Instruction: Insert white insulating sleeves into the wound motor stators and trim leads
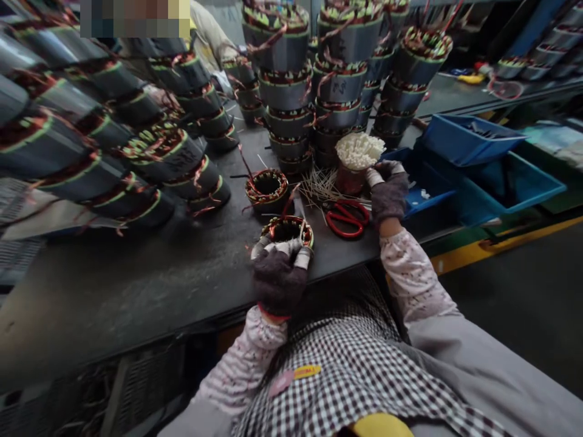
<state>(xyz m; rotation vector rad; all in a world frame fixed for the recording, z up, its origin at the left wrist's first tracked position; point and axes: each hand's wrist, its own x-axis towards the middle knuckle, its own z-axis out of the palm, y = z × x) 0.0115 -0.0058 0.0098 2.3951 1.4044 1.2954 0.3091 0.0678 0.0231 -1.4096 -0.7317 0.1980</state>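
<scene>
My left hand (280, 273), in a dark glove with pale wrapped fingertips, is closed on the near rim of a motor stator (311, 233) at the table's front edge. The stator's ring of copper windings faces up, and a pale strip stands at its right side. My right hand (390, 191), gloved the same way, has its fingers curled in at the right side of a reddish tub (350, 181) packed with white sticks or tubes (359, 150). What those fingers hold, if anything, is hidden. Red-handled scissors (347, 218) lie between my hands. Behind the held stator stands another stator (266, 191).
Tall stacks of stators (286, 91) line the back, with leaning stacks (68, 145) at the left. Loose thin sticks (319, 185) lie beside the tub. Blue bins (473, 139) stand at the right. Another person's sleeve (212, 36) shows behind the stacks.
</scene>
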